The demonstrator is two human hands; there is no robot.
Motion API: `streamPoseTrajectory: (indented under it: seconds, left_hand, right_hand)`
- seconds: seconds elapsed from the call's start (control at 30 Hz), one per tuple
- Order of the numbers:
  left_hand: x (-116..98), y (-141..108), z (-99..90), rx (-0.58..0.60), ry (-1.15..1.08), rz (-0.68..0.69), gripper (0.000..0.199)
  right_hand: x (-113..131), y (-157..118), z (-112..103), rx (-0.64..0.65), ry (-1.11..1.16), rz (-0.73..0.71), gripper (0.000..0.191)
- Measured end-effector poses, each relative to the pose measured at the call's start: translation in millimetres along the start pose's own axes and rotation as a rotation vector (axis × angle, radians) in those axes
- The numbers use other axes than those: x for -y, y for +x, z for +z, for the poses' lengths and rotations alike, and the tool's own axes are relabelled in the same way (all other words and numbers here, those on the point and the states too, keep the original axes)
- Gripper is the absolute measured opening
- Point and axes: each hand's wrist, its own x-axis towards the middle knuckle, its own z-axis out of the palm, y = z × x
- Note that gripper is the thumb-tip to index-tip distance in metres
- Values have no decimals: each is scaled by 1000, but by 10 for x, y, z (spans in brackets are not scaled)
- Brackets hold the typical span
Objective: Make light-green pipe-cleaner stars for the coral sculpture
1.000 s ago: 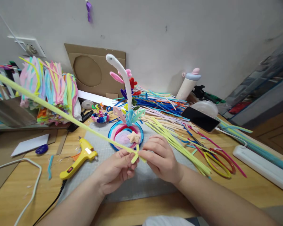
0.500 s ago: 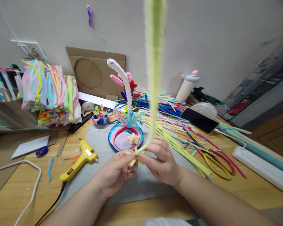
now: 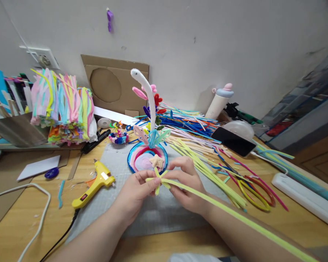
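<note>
Above the grey mat (image 3: 164,220), near the middle of the view, a small star (image 3: 157,190) of short, fuzzy yellow strips is joined with a long pipe cleaner (image 3: 202,195) of the same soft texture. The left hand (image 3: 135,193) pinches the star between thumb and fingers; the right hand (image 3: 190,189) has its fingers bent beside it, but I cannot tell whether they grip. The pipe cleaner's long axis, slightly curved, points to four o'clock, crossing before the right forearm. At eleven o'clock from the star lies a round, coiled plush base (image 3: 142,165).
</note>
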Motion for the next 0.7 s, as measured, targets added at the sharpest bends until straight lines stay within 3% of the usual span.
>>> streamPoseTrajectory:
  seconds: [0.17, 0.4, 0.6, 0.7]
  left_hand:
    - [-10, -25, 27, -80, 99, 123, 28]
    - [-20, -57, 65, -83, 115, 160, 26]
    - [-19, -50, 32, 72, -15, 68, 23]
    - [-42, -58, 28, 82, -24, 35, 21]
  right_hand:
    - [12, -50, -2, 55, 288, 153, 19]
    - [67, -80, 24, -31, 204, 141, 16]
    - [75, -82, -2, -53, 107, 70, 20]
    - [56, -74, 1, -56, 87, 48, 20]
